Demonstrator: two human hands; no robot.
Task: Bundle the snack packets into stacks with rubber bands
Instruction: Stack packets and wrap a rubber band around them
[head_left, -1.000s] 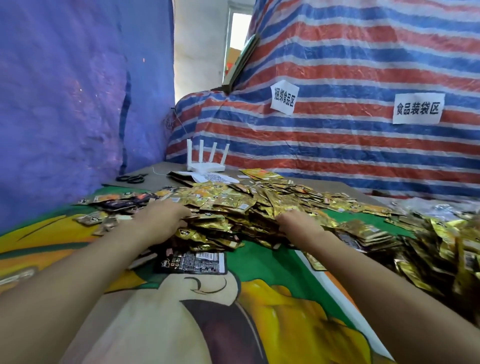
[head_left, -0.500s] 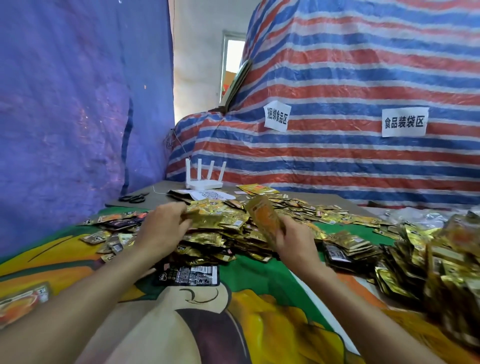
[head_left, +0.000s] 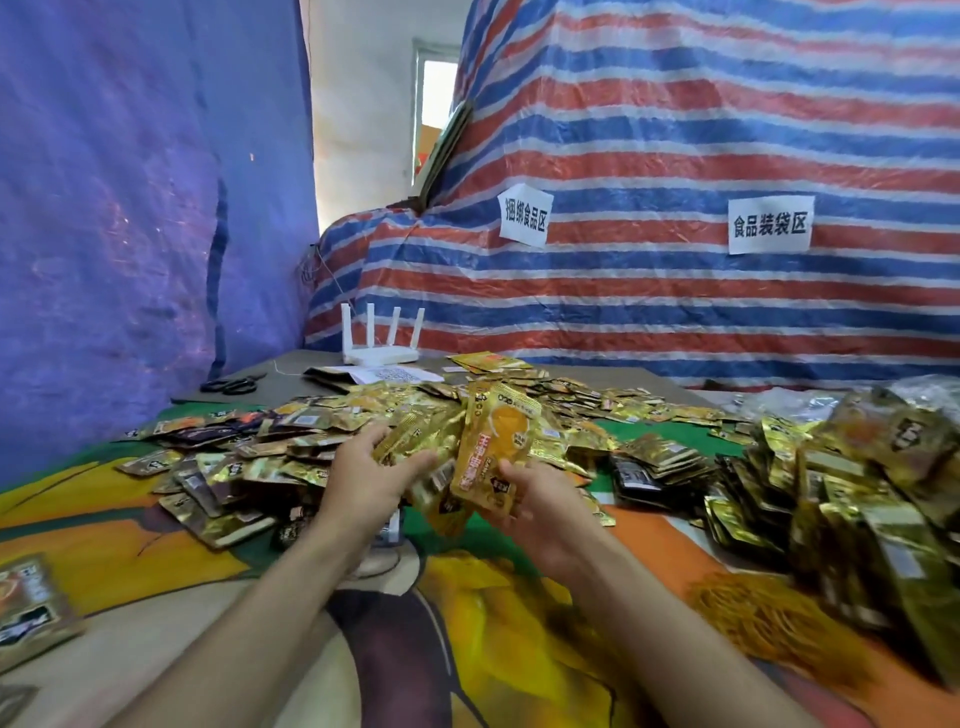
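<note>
A wide heap of gold snack packets covers the middle of the table. My right hand grips a gold and orange packet by its lower edge and holds it upright above the heap. My left hand holds a bunch of gold packets lifted off the heap, right beside the upright packet. A loose pile of yellow rubber bands lies on the cloth at the right front.
Bundled stacks of packets and a tall heap of them stand at the right. Black scissors and a white router lie at the back left. A colourful cloth covers the table; tarpaulins hang behind.
Both hands have lifted off the heap and come together toward me. The right hand's packet now stands upright and nearer, and the left hand has raised a bunch of packets next to it.
</note>
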